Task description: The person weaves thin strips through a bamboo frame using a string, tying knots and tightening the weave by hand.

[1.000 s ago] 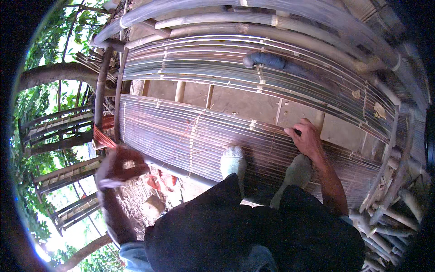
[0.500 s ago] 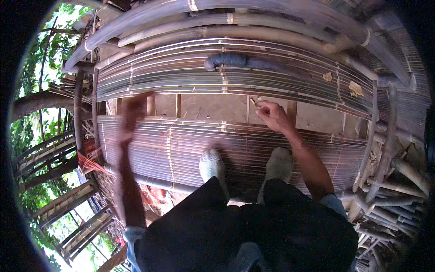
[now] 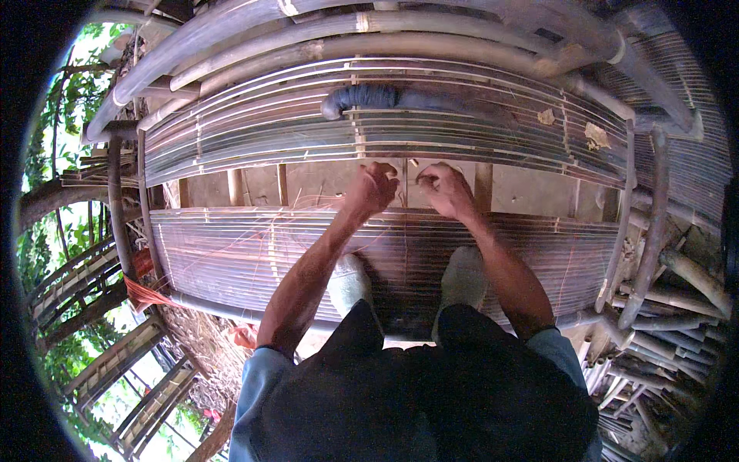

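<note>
Both hands meet at the far edge of the near slat panel, where the person stands. The left hand is curled nearly closed and the right hand pinches; what they grip is too small to tell.

**Packages, labels, signs, screens**

None visible. No package, label, sign or screen appears anywhere in the head view.
</note>
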Tool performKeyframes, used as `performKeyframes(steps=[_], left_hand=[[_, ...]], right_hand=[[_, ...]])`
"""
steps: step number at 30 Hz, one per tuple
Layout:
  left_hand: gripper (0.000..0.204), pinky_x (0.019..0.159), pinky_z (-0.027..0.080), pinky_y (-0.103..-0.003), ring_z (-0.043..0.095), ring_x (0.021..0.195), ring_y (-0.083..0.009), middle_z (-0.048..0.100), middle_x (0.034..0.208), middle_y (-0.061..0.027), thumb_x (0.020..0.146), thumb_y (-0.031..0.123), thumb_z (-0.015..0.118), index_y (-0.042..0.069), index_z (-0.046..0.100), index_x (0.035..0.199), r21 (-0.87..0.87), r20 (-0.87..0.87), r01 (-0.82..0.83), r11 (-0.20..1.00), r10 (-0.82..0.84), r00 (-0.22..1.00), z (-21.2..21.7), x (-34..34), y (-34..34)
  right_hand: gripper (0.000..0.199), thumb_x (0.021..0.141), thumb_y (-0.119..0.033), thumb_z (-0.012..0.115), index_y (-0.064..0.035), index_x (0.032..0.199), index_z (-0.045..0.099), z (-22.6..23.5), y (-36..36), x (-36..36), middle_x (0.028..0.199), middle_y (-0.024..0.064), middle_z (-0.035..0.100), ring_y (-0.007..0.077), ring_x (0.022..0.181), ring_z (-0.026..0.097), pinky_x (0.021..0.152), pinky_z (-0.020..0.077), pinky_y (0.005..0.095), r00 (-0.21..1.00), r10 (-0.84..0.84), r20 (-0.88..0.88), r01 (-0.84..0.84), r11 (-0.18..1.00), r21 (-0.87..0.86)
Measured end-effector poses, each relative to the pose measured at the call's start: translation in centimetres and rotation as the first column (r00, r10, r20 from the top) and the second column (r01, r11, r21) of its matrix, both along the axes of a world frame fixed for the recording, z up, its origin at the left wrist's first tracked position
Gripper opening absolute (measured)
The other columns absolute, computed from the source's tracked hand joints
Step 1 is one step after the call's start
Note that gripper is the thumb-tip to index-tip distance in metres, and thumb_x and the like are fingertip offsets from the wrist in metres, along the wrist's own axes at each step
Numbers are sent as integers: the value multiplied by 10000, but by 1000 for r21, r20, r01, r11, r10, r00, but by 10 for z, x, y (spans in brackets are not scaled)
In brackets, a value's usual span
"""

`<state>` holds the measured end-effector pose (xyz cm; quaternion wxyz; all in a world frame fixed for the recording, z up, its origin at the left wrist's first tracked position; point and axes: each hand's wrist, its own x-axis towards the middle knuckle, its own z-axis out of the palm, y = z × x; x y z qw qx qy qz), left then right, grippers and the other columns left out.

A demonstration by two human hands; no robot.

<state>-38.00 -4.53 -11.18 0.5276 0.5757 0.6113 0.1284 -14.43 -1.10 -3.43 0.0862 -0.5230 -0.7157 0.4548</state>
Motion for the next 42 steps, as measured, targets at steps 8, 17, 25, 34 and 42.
performKeyframes(steps=[8, 17, 25, 34, 42], left_hand=[[676, 555, 481, -234, 645, 884, -175, 684, 1156, -140, 859, 96, 705, 139, 419, 1470, -282, 942, 171, 944, 239, 236, 169, 23, 34], [273, 918, 496, -438, 640, 997, -330, 693, 1143, -136, 831, 157, 677, 113, 726, 1096, 689, -308, 275, 671, -72, 949, 195, -76, -45], [716, 735, 521, -471, 639, 878, -327, 673, 972, -142, 816, 774, 536, 106, 741, 971, 210, -650, -377, 902, 417, 635, 251, -201, -264], [450, 764, 484, -498, 622, 844, -319, 654, 846, -143, 898, 516, 550, 91, 671, 984, 19, -978, -705, 709, 160, 135, 290, -247, -541], [175, 782, 462, -476, 609, 886, -300, 660, 858, -101, 779, 233, 748, 90, 696, 866, 775, -599, -4, 632, 736, 316, 192, -237, -286]], right_hand=[[149, 964, -129, 539, -8, 949, 624, 89, 10, 37, 778, 11, 554, 124, 767, 577, 720, 468, 307, 718, -302, -627, -51, 875, -481], [274, 967, -216, 594, 20, 1099, 640, 52, 16, 33, 1018, 82, 651, 199, 951, 604, 859, 472, 345, 963, -41, -266, 44, 999, 6], [307, 968, -298, 544, -2, 954, 621, -100, 52, 92, 776, 39, 557, 209, 757, 550, 796, 449, 342, 988, 152, -3, -151, 985, 83], [278, 988, -244, 532, -12, 1080, 656, 17, 33, 16, 1001, 104, 653, 207, 983, 598, 864, 460, 367, 859, 511, 39, -495, 847, -193], [364, 978, -294, 592, 1, 1187, 627, 23, 18, 26, 1178, 140, 639, 266, 1114, 593, 964, 454, 375, 990, 136, -31, -135, 990, 30]])
